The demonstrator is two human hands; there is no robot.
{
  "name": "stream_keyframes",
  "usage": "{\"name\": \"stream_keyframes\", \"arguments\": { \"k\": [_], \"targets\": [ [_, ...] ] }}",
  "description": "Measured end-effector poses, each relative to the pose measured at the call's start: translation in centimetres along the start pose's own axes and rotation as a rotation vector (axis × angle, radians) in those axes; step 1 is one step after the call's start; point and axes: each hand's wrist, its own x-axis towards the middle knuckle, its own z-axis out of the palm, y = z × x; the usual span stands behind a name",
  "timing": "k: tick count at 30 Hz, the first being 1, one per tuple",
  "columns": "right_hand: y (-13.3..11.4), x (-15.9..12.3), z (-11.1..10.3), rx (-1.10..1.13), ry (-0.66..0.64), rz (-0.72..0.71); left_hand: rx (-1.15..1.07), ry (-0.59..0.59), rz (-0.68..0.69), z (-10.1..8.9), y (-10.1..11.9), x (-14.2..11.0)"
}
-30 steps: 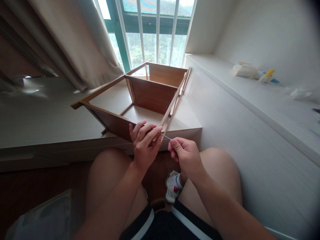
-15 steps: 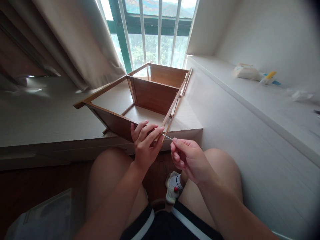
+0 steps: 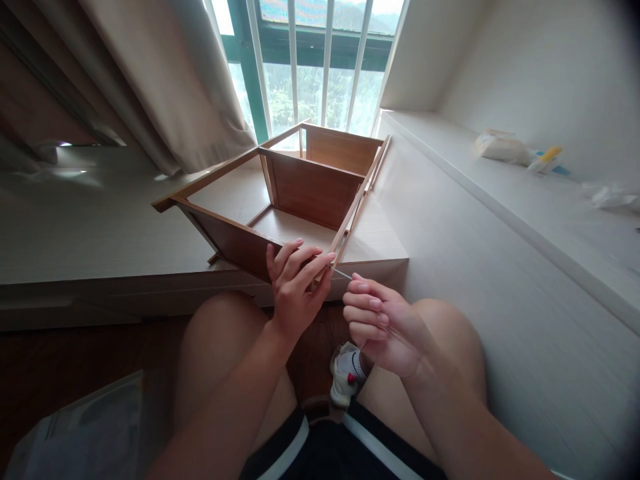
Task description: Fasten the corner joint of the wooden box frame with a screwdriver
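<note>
A brown wooden shelf frame [image 3: 313,193] with solid panels lies on its side on the pale ledge, its near corner towards me. My left hand [image 3: 297,280] grips that corner, fingers over the panel's top edge and thumb by the end of the slanted rail. Between the fingers of my right hand [image 3: 383,323] is a thin metal rod that looks like a hex key [image 3: 343,273]. Its tip meets the frame's corner beside my left fingertips. The other end is hidden in my curled fingers.
The pale ledge [image 3: 100,227] runs under a barred window [image 3: 320,73], with a curtain [image 3: 165,80] at left. On the white counter [image 3: 430,143] at right lie a plastic-wrapped packet [image 3: 503,147] and a yellow-tipped item [image 3: 550,155]. A translucent box [image 3: 90,427] stands low at left.
My right hand has rolled, its fingers curling more tightly around the hex key. My left hand keeps its hold on the corner. The whole view has shifted slightly.
</note>
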Motion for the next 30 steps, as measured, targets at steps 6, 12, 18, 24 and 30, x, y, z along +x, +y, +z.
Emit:
{"name": "stream_keyframes", "arguments": {
  "k": [6, 12, 18, 24, 30],
  "targets": [
    [0.1, -0.4, -0.4, -0.496, 0.167, -0.253, 0.030, -0.014, -0.004, -0.1, 0.1, 0.1],
    [0.2, 0.1, -1.9, -1.129, 0.377, -0.567, 0.015, -0.001, -0.007, -0.2, 0.3, 0.2],
    [0.2, 1.0, -2.6, -1.346, 0.361, -0.618, 0.028, -0.012, -0.013, -0.2, 0.3, 0.3],
    [0.3, 1.1, -2.9, -1.442, 0.365, -0.637, 0.013, -0.003, -0.001, -0.1, 0.2, 0.2],
    [0.8, 1.1, -3.2, -1.473, 0.372, -0.703, 0.015, -0.002, 0.002, -0.1, 0.2, 0.1]
  ]
}}
